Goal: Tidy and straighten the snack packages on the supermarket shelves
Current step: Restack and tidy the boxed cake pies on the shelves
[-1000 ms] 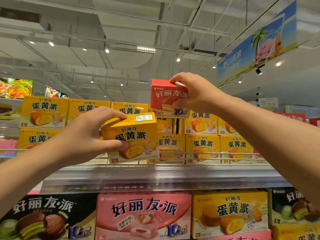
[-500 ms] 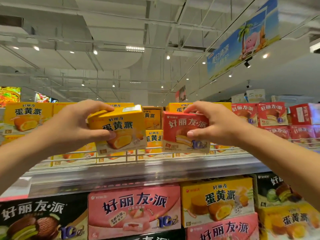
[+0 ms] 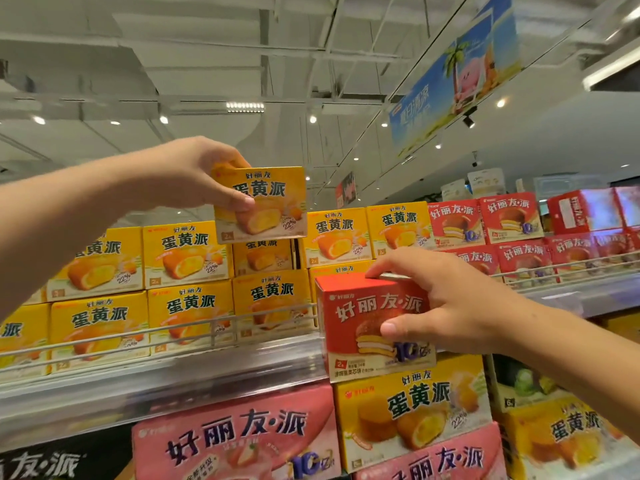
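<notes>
Left hand (image 3: 187,174) holds a yellow box (image 3: 260,204) printed 好丽友 蛋黄派 and "22%", raised above the stacked yellow boxes (image 3: 187,254) on the top shelf (image 3: 207,372); fingers curl over its top edge, thumb presses the front. Right hand (image 3: 446,303) grips a red box (image 3: 374,327) printed 好丽友·派 and "10亿", held in front of the shelf edge, fingers on top, thumb on the front. Red boxes (image 3: 509,216) are stacked to the right. Below, a pink box (image 3: 239,434) reads 好丽友·派.
</notes>
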